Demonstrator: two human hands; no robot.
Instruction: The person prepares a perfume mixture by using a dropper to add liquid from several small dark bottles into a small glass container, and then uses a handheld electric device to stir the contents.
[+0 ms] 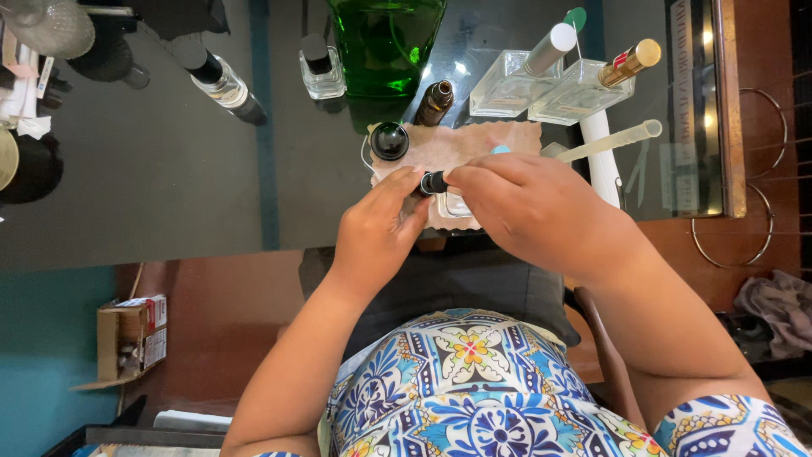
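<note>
Small black cap (432, 183) sits at frame centre, pinched between the fingertips of both hands: left hand (376, 233) grips it from the left, right hand (529, 207) from the right, above a clear glass bottle (455, 205) on a beige cloth (474, 142) on the table (169, 169).

One head-worn camera looks steeply down past the wearer's patterned top (474, 398) onto both forearms and the dark glass table (152, 169). The table's far side lies toward the upper edge, the floor toward the lower left. It sits close: the left hand (376, 233) and right hand (529, 207) fill the centre.
</note>
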